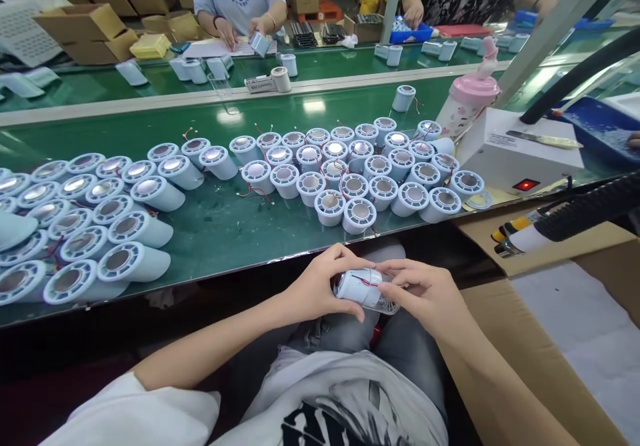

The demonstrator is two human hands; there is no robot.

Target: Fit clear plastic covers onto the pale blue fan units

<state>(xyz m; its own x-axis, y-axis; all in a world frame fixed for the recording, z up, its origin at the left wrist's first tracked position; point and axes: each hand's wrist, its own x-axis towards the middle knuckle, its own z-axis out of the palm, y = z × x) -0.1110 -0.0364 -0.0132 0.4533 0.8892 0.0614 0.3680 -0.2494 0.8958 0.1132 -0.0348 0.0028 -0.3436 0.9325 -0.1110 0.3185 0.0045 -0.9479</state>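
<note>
Over my lap I hold one pale blue cylindrical housing [356,286] with thin red wires across it. My left hand [320,289] wraps round its left end, fingers closed. My right hand [425,293] grips its right end, where a clear round part [385,307] shows, with the fingertips pinching at the wires. Both hands sit just below the near edge of the green belt [220,233]. On the belt right ahead stands a dense cluster of the same housings [360,173], metal discs facing up, some with red wires.
More housings [85,226] lie on their sides at the left of the belt. A white box with a lit red switch [525,184] and a pink bottle [467,103] stand at right. An open cardboard box [565,339] is beside my right knee. Two people work across the far belt.
</note>
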